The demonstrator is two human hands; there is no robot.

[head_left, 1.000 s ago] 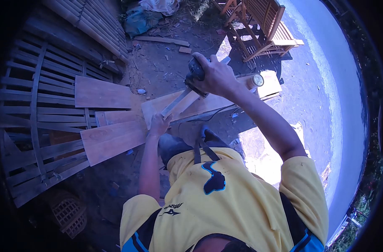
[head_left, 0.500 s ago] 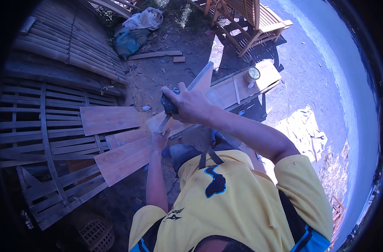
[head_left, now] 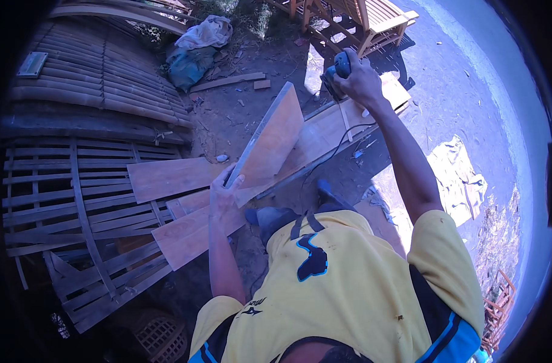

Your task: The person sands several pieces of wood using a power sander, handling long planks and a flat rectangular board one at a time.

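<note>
My left hand point(head_left: 225, 185) grips the near end of a flat wooden board point(head_left: 275, 136), fingers on one side and thumb on the other. The board stands tilted on a long edge over a plank bench point(head_left: 324, 136). Out over the bench's far right part, my right hand point(head_left: 362, 81) is closed round a dark corded electric sander point(head_left: 337, 75), apart from the board. Its black cord point(head_left: 336, 150) trails back toward me. A thin wooden strip point(head_left: 346, 121) lies across the bench beside the sander.
Several loose boards point(head_left: 188, 239) rest on a slatted bamboo platform point(head_left: 76, 199) at left. A wooden chair point(head_left: 373, 27) stands at the far right. Sacks point(head_left: 194, 54) and wood offcuts point(head_left: 227, 81) lie on the ground ahead. Pale cloth point(head_left: 457, 178) is spread at right.
My right hand has carried the sander from the board's near end to the far right over the bench. The board, still in my left hand, now shows more of its broad face.
</note>
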